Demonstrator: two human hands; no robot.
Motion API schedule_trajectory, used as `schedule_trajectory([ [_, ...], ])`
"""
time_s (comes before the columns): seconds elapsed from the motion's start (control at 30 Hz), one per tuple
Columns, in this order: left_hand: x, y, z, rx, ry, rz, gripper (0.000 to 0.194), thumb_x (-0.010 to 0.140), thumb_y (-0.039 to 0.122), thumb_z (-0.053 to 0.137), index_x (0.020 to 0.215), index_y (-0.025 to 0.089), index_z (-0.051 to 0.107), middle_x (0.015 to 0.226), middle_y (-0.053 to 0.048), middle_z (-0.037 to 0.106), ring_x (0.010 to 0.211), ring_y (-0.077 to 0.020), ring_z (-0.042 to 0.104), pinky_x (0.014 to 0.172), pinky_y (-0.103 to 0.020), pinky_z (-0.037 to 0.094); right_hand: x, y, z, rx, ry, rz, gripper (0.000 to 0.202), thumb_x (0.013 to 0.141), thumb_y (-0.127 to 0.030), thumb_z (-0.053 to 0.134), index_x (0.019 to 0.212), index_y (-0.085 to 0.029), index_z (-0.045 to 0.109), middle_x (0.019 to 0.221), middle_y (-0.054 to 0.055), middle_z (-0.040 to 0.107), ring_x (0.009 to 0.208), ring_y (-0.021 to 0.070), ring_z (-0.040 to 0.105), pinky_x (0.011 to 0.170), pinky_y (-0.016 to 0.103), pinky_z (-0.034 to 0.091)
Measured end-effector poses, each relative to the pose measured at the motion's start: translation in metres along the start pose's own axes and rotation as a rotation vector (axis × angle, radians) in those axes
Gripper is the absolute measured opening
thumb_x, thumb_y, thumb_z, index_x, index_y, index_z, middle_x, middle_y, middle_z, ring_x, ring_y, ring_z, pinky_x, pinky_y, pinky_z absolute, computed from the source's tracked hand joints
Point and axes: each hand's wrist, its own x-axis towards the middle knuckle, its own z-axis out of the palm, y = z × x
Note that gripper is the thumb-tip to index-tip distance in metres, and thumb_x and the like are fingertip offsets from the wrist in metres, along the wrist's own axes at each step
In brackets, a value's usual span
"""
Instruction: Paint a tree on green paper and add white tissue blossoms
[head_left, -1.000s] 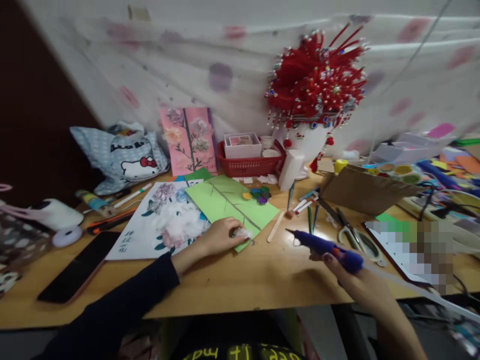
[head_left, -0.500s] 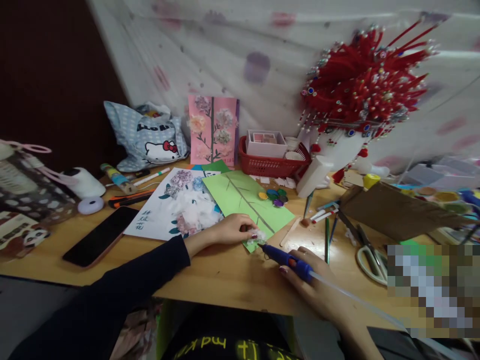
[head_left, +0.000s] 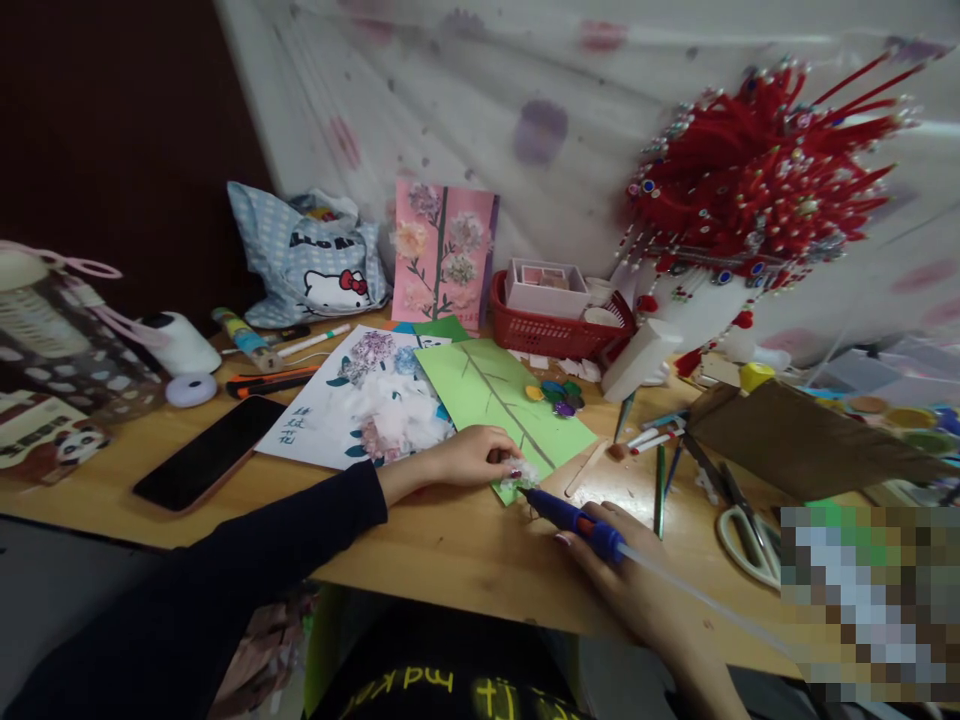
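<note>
At the near corner of a green sheet of paper (head_left: 517, 395), my left hand (head_left: 476, 457) is closed in a pinch on a small white paper flower (head_left: 523, 474). My right hand (head_left: 630, 570) grips a blue hot glue gun (head_left: 577, 522), and a clear glue stick (head_left: 697, 600) sticks out from its back end. The gun's dark nozzle points left, right at the flower's edge; whether it touches cannot be made out. Lines drawn like a stem with branches run along the green sheet. White crumpled tissue (head_left: 401, 410) lies on a white sheet with paper flowers (head_left: 300, 425) to the left.
A black phone (head_left: 214, 455) lies at the left. Scissors (head_left: 750, 540), a wooden stick (head_left: 586, 467) and several pens are at the right, by a brown cardboard piece (head_left: 787, 425). Behind stand a red basket (head_left: 562, 335) and a red beaded headdress (head_left: 765, 180).
The view has shifted slightly, so the table's things sit a little further right. Both hands keep their places at the flower, with the glue gun nozzle still beside it.
</note>
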Motion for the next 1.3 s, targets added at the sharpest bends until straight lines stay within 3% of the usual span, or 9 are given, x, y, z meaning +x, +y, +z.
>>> schedule_trajectory([
  [0.5, 0.0005, -0.0008, 0.0003, -0.027, -0.006, 0.019, 0.023, 0.084, 0.025, 0.056, 0.097, 0.014, 0.070, 0.096, -0.008, 0.068, 0.085, -0.0180, 0.062, 0.076, -0.024, 0.044, 0.0009, -0.0034, 0.0006, 0.057, -0.031, 0.036, 0.039, 0.087, -0.055, 0.048, 0.070, -0.021, 0.055, 0.069, 0.004, 0.059, 0.064, 0.0196, 0.056, 0.058, 0.030, 0.041],
  [0.87, 0.0007, -0.0014, 0.0013, -0.059, 0.002, -0.028, 0.022, 0.078, 0.020, 0.059, 0.096, 0.013, 0.071, 0.083, -0.004, 0.064, 0.070, -0.0142, 0.057, 0.064, -0.022, 0.042, -0.0001, 0.0015, 0.0008, 0.064, -0.001, 0.107, 0.038, 0.086, -0.057, 0.049, 0.075, -0.021, 0.056, 0.073, 0.005, 0.062, 0.066, 0.0206, 0.058, 0.059, 0.029, 0.042],
  [1.3, 0.0001, -0.0023, 0.0006, -0.055, 0.000, -0.007, 0.023, 0.078, 0.020, 0.058, 0.096, 0.014, 0.071, 0.085, -0.004, 0.065, 0.074, -0.0147, 0.057, 0.066, -0.022, 0.041, -0.0006, 0.0007, 0.0057, 0.081, 0.020, 0.110, 0.037, 0.086, -0.055, 0.050, 0.076, -0.021, 0.060, 0.076, 0.006, 0.065, 0.068, 0.0211, 0.060, 0.062, 0.031, 0.045],
])
